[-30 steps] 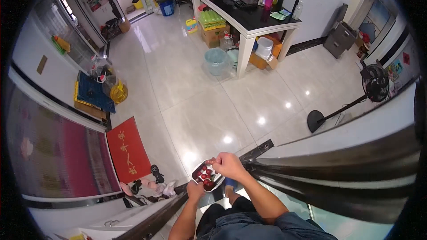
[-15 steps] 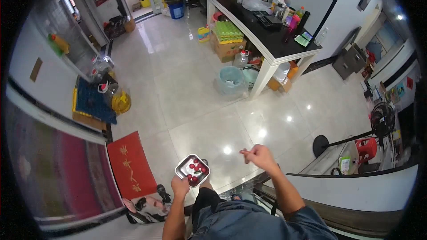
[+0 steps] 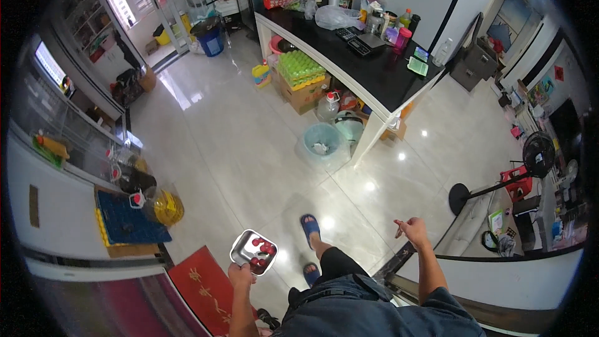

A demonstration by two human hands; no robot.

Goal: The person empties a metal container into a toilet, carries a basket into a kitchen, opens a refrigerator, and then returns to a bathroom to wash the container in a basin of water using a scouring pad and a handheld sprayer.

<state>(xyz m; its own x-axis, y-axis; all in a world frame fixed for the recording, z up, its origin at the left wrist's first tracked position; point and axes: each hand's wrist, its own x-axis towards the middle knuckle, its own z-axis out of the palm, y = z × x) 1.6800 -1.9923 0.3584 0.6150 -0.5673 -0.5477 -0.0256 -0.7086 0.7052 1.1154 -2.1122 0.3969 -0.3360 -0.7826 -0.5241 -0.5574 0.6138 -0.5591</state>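
A shallow square metal tray (image 3: pixel 241 250) with rounded corners is held near the lower middle, my left hand (image 3: pixel 242 274) gripping its near edge. Several small round dark-red fruits (image 3: pixel 267 248) lie inside, mostly toward its right and near side; their exact kind I cannot make out. My right hand (image 3: pixel 413 231) is raised out to the right, well apart from the tray. Its fingers are partly stretched and apart, with nothing seen in them.
A black-topped counter (image 3: pixel 393 90) holding jars and bags stands ahead. Before it is a light-blue waste bin (image 3: pixel 322 140). Large oil jugs (image 3: pixel 163 206) stand on the left; a red mat (image 3: pixel 199 287) lies by the left wall. A black standing fan (image 3: pixel 538 153) is on the right.
I have stepped forward from the doorway onto the tiles, and the counter and bin look closer. The tray tilts slightly and its fruits have rolled together. My right hand has swung outward, fingers loosening.
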